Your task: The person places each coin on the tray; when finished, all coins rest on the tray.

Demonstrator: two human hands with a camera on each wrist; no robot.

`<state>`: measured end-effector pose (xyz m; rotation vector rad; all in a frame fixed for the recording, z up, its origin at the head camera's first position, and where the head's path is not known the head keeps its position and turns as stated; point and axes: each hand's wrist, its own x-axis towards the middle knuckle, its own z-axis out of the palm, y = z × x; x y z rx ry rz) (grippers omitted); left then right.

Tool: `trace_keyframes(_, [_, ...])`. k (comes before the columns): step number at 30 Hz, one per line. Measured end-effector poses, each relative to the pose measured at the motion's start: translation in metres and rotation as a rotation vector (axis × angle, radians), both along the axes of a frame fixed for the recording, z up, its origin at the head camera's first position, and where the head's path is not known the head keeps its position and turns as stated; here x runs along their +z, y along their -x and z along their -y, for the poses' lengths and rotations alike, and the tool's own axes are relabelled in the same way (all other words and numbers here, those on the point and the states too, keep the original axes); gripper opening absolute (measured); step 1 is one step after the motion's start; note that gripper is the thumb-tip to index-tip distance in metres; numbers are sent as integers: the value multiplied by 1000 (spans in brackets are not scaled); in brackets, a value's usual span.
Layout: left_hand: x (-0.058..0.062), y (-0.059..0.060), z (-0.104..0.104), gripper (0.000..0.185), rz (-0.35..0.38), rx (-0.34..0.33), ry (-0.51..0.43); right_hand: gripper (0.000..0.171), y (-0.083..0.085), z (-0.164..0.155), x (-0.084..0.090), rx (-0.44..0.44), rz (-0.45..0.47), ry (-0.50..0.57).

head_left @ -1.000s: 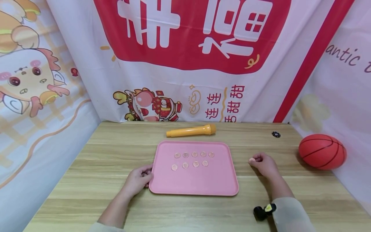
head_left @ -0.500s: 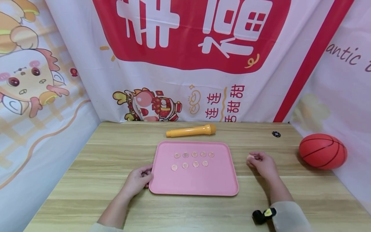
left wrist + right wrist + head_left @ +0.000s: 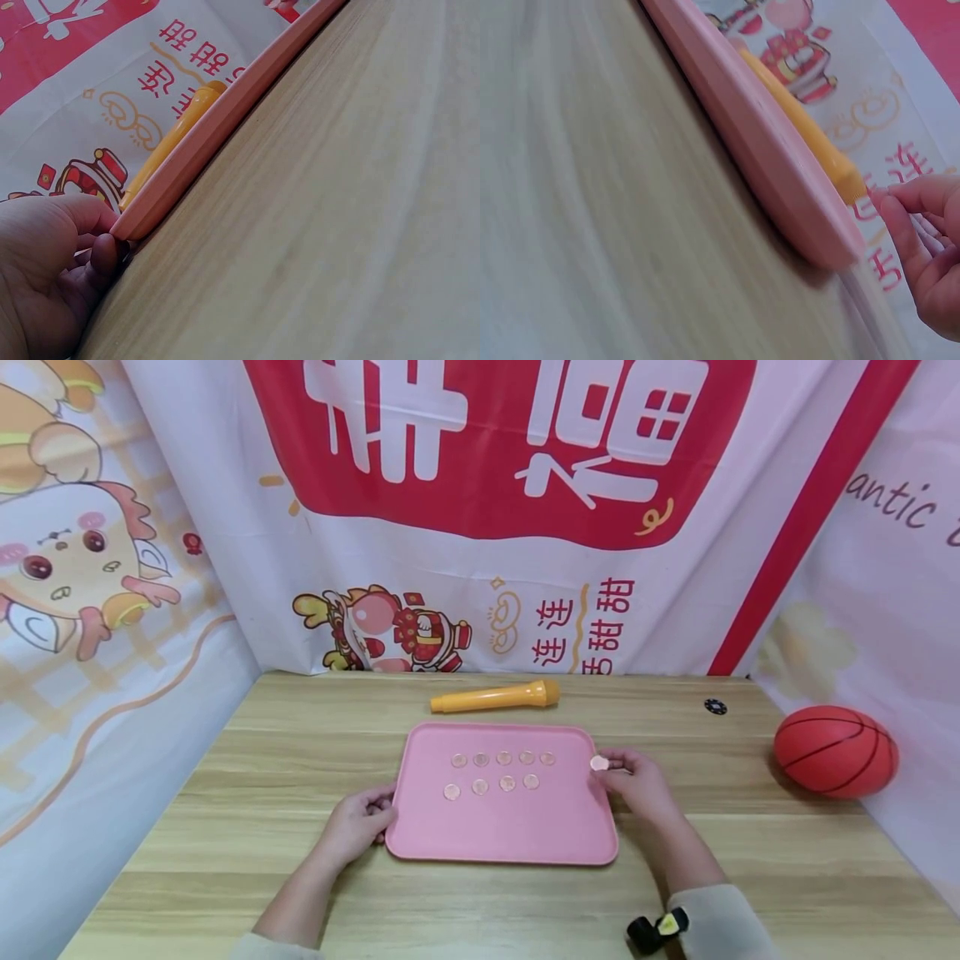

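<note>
A pink tray (image 3: 502, 835) lies flat on the wooden table, with several small round coins (image 3: 492, 772) set in two rows on its far half. My right hand (image 3: 633, 781) pinches one more coin (image 3: 599, 763) and hovers at the tray's right rim (image 3: 780, 172). At the tray's left front corner (image 3: 139, 221) my left hand (image 3: 358, 823) rests, its curled fingers (image 3: 101, 259) holding the rim.
An orange toy microphone (image 3: 495, 697) lies behind the tray. An orange basketball (image 3: 835, 752) sits at the table's right edge, and a small black disc (image 3: 715, 707) lies at the back right. Printed cloth walls enclose the table on three sides.
My right hand has lifted the coin off the table and carried it left to the tray's right rim. The left hand has stayed put.
</note>
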<state>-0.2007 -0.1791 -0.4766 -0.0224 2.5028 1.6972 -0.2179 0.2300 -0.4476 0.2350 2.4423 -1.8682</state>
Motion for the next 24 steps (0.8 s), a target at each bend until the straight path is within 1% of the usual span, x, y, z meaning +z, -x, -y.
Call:
trace_keyframes(2, [0, 0, 0, 46, 1, 0, -1, 48, 0, 9, 1, -9, 1, 3])
trace_keyframes(5, [0, 0, 0, 46, 1, 1, 3, 44, 1, 22, 0, -14, -29, -20])
trace_keyframes(8, [0, 0, 0, 46, 0, 0, 5, 41, 3, 33, -2, -5, -33, -47])
trace_keyframes(10, [-1, 0, 0, 46, -2, -1, 3, 39, 4, 39, -4, 11, -28, -89])
trace_keyframes(14, [-1, 1, 1, 46, -8, -5, -2, 34, 7, 49, -9, 38, -42, -216])
trace_keyframes(17, [-2, 1, 1, 46, -12, -9, -6, 32, 8, 54, -13, 41, -50, -277])
trace_keyframes(20, [-2, 1, 1, 46, -14, -11, -8, 31, 10, 57, -17, 49, -53, -298])
trace_keyframes(24, [-1, 1, 1, 47, -12, -11, -4, 28, 11, 60, -20, 47, -61, -297])
